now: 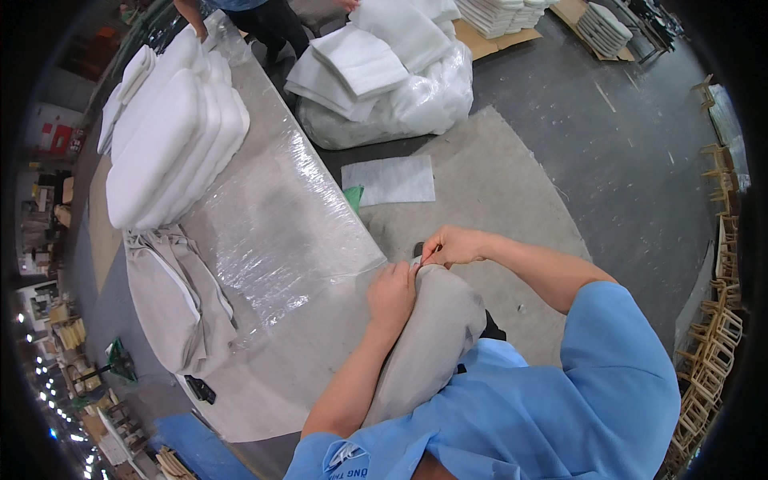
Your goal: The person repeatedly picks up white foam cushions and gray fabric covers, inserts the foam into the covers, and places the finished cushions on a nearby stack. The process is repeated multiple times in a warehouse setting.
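Note:
A stuffed cushion in a grey-beige fabric cover (436, 324) stands tilted between my body and the table edge. My left hand (392, 294) is closed on its far end, fingers wrapped over the cover's edge. Right beside it, my right hand (453, 246) pinches at the same edge, thumb and fingertips together. Any small part between those fingertips is too small to make out. On the table to the left lie limp grey-beige covers (164, 300) with a pale strip along one edge.
Clear plastic film covers part of the table (276, 188). A stack of white padding (164, 144) sits at far left. Beyond the table, a plastic-wrapped bundle (392, 108) carries more padding, near another person (268, 20). A small black object (200, 390) lies at the near table edge. Wooden frames (712, 344) line the right.

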The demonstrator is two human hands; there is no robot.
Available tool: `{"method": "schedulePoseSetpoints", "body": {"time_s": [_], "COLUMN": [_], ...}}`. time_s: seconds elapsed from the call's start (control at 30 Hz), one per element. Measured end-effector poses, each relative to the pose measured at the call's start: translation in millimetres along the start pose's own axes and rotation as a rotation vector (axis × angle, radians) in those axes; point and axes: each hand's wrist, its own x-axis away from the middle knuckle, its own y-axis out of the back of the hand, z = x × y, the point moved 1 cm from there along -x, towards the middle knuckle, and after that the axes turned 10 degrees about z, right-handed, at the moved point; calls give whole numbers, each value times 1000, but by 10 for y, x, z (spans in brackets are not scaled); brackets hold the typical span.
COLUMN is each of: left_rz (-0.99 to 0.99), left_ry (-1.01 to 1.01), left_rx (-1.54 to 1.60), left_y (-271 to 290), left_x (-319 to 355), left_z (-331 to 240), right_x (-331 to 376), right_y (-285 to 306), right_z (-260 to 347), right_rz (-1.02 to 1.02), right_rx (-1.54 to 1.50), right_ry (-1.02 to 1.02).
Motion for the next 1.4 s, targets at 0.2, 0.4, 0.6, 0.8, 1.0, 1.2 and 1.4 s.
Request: {"method": "schedulePoseSetpoints", "body": {"time_s": [0.2, 0.4, 0.6, 0.8, 1.0, 1.2, 1.4], "left_rz": [29, 217, 373, 335, 473, 453, 498], "left_ry": [60, 170, 276, 228, 221, 181, 180], "left_rx": [-63, -122, -126, -152, -127, 533, 872], "left_y": [-134, -285, -348, -453, -342, 11, 34], "left_x": [-74, -200, -321, -361, -407, -406, 29], "left_z": [-116, -135, -19, 176, 222, 157, 74], "right_x": [56, -119, -462, -793, -839, -681, -743], "right_y": [-139, -60, 9, -71, -366, -500, -678], "right_z": [-176, -575, -888, -1197, -1410, -1071, -1187], "right_rz": [-313, -390, -280, -68, -18, 5, -35], "right_rx": [407, 324, -105, -503, -956, -1212, -1254], "right_ry": [54, -36, -156, -304, -281, -237, -93]}}
